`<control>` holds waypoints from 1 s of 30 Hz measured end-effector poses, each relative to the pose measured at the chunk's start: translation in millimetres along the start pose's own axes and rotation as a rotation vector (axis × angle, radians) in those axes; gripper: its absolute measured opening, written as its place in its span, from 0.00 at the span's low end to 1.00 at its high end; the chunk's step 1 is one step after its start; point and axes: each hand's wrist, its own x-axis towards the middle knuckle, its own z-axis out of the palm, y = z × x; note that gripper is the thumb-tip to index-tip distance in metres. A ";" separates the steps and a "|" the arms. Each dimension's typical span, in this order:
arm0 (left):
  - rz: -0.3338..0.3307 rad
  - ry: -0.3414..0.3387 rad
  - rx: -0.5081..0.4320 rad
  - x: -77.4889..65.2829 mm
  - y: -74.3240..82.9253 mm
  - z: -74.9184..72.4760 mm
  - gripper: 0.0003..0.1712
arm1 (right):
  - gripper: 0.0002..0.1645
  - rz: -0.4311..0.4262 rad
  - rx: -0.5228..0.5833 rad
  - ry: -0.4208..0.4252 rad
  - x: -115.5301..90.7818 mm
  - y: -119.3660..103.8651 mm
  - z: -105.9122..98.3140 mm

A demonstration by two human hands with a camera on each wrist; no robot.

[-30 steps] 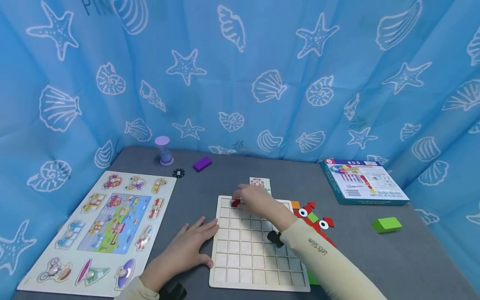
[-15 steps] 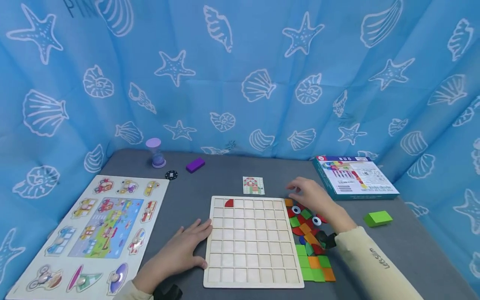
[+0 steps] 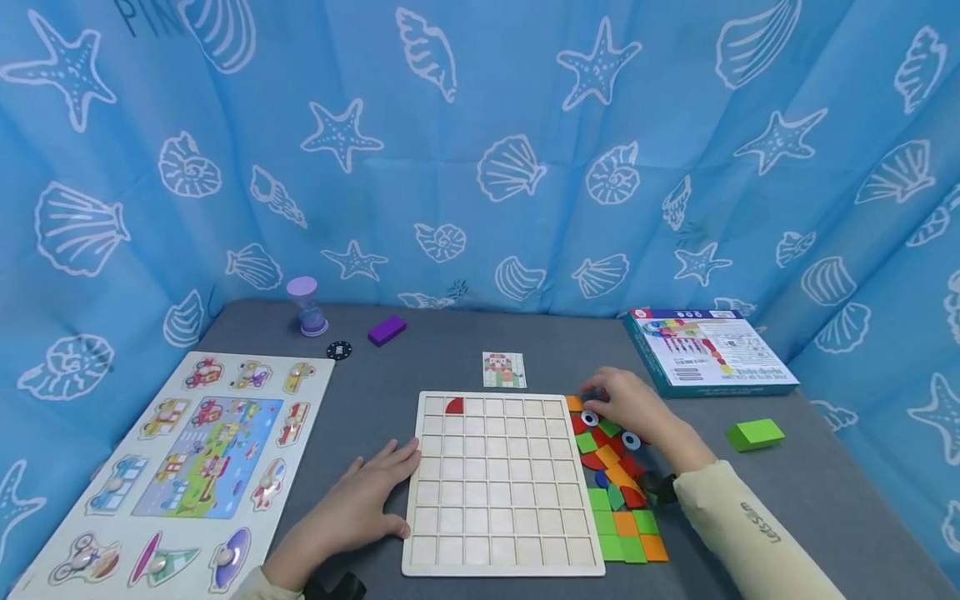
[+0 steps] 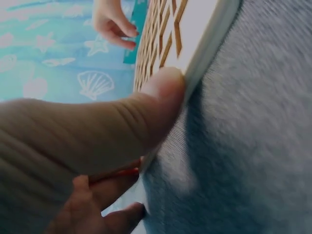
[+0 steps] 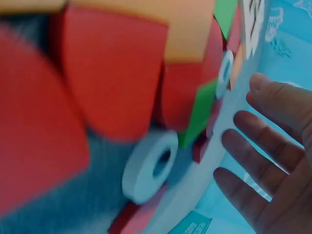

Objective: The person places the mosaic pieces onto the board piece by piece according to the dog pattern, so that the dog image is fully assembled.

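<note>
Progress looks very early to us: the grid board (image 3: 477, 495) has one red quarter-round piece (image 3: 455, 407) set in its far row, second cell from the left, and every other cell is bare. All that looks left to fill, with loose coloured pieces (image 3: 625, 523) heaped along the board's right side and a small pattern card (image 3: 503, 370) just beyond its far edge. We see the left hand (image 3: 360, 496) spread, thumb and fingertips touching the board's left edge; the right hand (image 3: 632, 402) is over the heap's far end, fingers loosely parted, holding nothing we can see.
</note>
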 end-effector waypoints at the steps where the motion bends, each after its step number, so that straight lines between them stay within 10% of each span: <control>1: 0.001 0.002 -0.004 -0.3 -0.8 0.3 0.50 | 0.12 0.000 -0.003 -0.007 1.6 -2.3 1.2; 18: 0.018 0.034 0.030 -0.2 -2.0 0.7 0.50 | 0.15 0.063 -0.072 0.020 10.3 -10.4 7.8; 30: 0.019 0.046 0.038 -1.8 -2.2 -0.2 0.50 | 0.11 -0.225 0.049 -0.021 51.1 -93.7 29.3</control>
